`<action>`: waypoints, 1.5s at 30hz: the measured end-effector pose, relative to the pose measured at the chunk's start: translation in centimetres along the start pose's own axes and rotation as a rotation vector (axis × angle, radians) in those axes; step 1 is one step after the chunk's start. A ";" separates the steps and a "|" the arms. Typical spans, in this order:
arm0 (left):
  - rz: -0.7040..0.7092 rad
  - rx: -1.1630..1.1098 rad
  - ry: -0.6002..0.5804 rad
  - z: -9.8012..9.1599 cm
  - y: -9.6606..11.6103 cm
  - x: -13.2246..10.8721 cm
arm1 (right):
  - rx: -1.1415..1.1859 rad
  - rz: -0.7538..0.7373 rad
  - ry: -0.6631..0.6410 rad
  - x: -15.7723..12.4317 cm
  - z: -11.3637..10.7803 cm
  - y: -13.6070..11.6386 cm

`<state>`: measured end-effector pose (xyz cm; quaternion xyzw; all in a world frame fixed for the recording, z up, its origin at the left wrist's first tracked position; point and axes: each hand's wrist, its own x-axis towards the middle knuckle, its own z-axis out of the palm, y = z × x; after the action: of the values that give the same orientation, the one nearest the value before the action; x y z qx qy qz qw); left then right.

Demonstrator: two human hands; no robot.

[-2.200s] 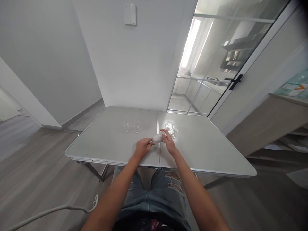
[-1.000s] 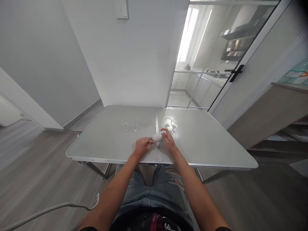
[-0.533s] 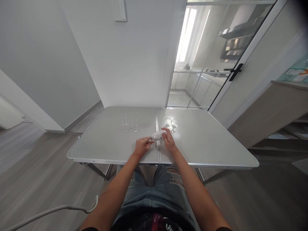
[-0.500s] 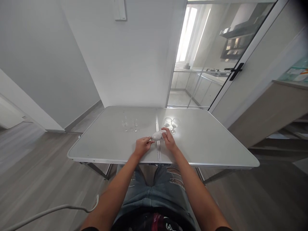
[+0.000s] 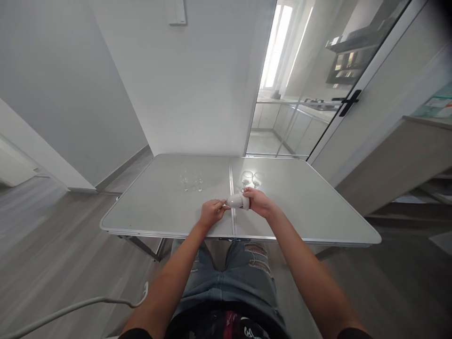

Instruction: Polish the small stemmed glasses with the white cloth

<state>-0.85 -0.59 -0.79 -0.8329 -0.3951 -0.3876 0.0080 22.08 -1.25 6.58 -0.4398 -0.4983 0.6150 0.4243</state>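
Over the table's middle seam I hold a small stemmed glass (image 5: 234, 201) on its side; its bowl looks white, as if stuffed with a white cloth or tissue. My left hand (image 5: 211, 213) pinches the stem end at the left. My right hand (image 5: 259, 201) is closed around the bowl's mouth end at the right, thumb on top. Two clear wine glasses (image 5: 247, 177) stand upright just behind my right hand. Two smaller clear glasses (image 5: 192, 181) stand further left, beyond my left hand.
The grey folding table (image 5: 303, 212) has its near edge just above my knees. A glass sliding door with a black handle (image 5: 348, 102) stands at the back right, a wooden counter (image 5: 406, 155) at the right. A white cable (image 5: 88, 303) lies on the floor at lower left.
My right hand has turned from resting its fingers over the bowl to gripping the bowl's end from the right. The glass sits slightly higher. My left hand keeps its pinch.
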 end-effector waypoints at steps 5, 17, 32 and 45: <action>-0.060 -0.112 0.078 -0.2 0.0 0.1 | -0.436 -0.283 -0.122 -1.0 0.0 -0.6; -0.077 -0.285 0.015 -0.2 0.2 0.1 | -0.981 -0.586 -0.330 -0.5 -2.6 -0.2; -0.041 -0.068 -0.031 0.4 -0.1 0.0 | 0.052 0.049 0.204 2.2 -0.5 2.1; -0.140 -0.530 -0.069 -1.2 0.0 0.7 | -0.810 -0.510 -0.322 -1.0 -1.4 -1.2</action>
<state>-1.30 -0.51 0.50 -0.7892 -0.3366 -0.4484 -0.2506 23.73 -1.70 7.69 -0.3330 -0.8476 0.3091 0.2741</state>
